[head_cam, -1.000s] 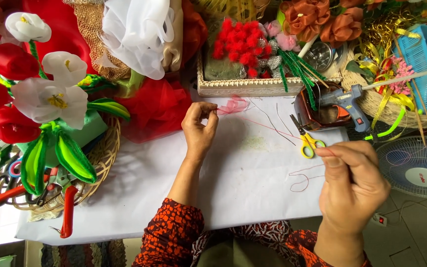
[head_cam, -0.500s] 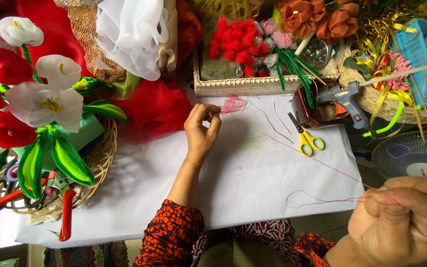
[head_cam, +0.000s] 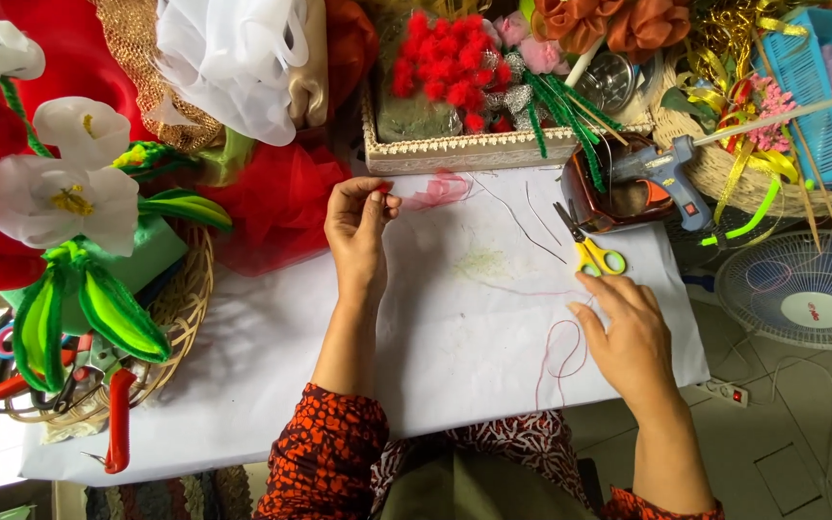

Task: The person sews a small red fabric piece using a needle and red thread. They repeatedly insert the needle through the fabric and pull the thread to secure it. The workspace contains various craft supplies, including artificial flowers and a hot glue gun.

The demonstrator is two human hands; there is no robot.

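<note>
Left hand grip pinching what looks like a pink petal, right hand spread flat on red thread, beside yellow scissors, white table

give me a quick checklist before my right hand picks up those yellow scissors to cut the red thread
1. Scissors within reach of right hand: ok, fingertips lie just beside the handles.
2. Right hand free: cannot tell; red thread loops beside it.
3. Left hand pinching the pink petal: ok, fingers closed at its edge.
4. Thread pulled taut for cutting: not ok, it lies slack on the white sheet.
5. Glue gun clear of the path: ok, it rests beyond the scissors.
</note>
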